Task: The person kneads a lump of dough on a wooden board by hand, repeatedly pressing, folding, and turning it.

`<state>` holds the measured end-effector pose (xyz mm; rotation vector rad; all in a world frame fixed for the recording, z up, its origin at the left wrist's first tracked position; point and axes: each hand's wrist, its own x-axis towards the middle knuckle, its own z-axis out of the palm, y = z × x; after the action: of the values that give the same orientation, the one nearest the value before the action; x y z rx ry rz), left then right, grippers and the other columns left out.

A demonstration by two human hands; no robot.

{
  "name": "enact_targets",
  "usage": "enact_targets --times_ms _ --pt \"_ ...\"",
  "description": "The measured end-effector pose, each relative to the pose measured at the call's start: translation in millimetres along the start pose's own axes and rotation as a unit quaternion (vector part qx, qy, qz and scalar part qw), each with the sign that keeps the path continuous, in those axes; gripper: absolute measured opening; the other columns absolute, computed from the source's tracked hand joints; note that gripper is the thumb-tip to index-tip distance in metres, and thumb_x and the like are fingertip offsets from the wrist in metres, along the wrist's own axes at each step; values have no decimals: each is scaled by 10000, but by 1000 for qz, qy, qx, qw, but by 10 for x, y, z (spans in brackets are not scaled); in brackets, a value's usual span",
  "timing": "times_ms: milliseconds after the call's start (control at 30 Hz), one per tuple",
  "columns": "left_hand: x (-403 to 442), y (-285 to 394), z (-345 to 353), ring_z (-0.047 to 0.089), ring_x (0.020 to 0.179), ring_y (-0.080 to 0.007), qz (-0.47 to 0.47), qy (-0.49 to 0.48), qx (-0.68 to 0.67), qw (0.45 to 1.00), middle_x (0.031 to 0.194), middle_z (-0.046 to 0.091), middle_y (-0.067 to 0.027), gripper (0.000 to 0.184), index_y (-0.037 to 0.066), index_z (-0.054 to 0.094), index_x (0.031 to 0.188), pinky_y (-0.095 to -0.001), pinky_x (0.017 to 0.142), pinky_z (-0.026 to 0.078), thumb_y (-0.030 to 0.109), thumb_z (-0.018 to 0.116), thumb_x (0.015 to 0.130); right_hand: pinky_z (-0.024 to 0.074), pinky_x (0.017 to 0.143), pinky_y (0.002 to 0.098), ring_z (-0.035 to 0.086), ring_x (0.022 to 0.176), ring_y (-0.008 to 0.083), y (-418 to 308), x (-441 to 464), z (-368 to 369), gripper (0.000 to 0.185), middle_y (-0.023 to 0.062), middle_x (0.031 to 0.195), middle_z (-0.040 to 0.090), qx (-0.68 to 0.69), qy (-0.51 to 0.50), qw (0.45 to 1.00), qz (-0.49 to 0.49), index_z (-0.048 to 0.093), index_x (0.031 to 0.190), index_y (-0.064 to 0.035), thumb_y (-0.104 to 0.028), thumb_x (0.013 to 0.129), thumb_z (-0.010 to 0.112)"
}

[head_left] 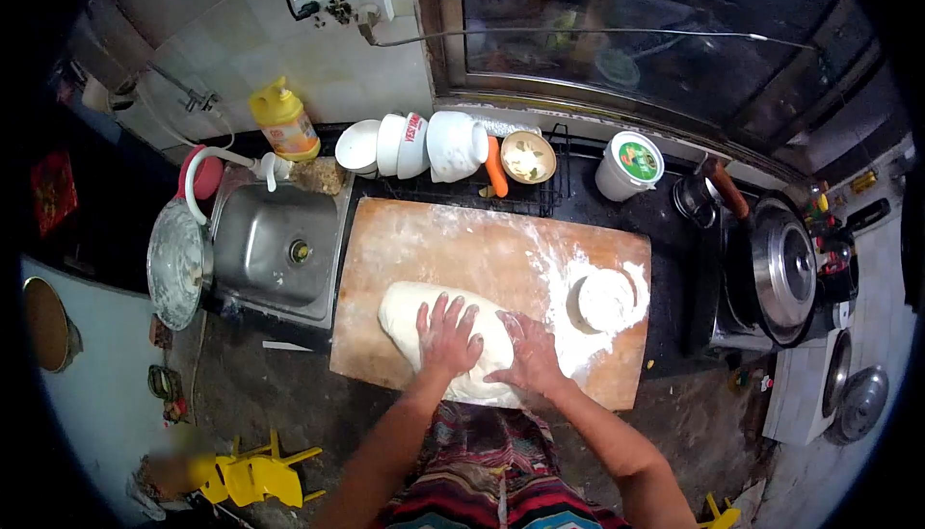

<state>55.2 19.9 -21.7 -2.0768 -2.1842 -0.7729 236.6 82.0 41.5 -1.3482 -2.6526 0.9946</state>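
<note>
A large pale lump of dough lies on a floured wooden board. My left hand rests on top of the dough with its fingers spread. At the dough's right end, my right hand presses against its side, thumb and fingers apart. Neither hand is wrapped round anything. To the right of my hands, a round bowl of white flour sits on the board, with loose flour scattered around it.
Left of the board is a metal sink, with a yellow bottle behind it. Stacked white bowls and a white tub stand behind the board. A lidded pot is at the right, yellow chairs at lower left.
</note>
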Motion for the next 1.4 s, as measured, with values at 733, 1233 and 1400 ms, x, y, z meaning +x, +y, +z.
enact_targets --times_ms 733,1233,1400 --pt "-358 57 -309 586 1093 -244 -591 80 -614 517 1228 583 -171 609 -26 471 1329 -349 878 501 269 683 841 451 1012 380 578 1192 316 140 533 115 1000 246 1288 581 276 8 942 189 409 1402 65 -569 721 776" --pt "140 789 -929 582 1050 -415 -250 -218 -369 868 1225 524 -243 546 6 474 1344 -512 891 473 287 614 897 511 912 381 665 957 342 364 -438 70 407 233 1092 667 204 164 945 196 584 1238 42 -239 954 511" --pt "-785 -412 -256 446 1296 -368 -268 -170 58 947 1335 505 -257 502 8 530 1333 -478 1050 370 348 476 967 293 1126 451 395 1319 433 51 -287 130 725 317 1418 394 99 234 967 -1 336 1435 70 -284 878 638"
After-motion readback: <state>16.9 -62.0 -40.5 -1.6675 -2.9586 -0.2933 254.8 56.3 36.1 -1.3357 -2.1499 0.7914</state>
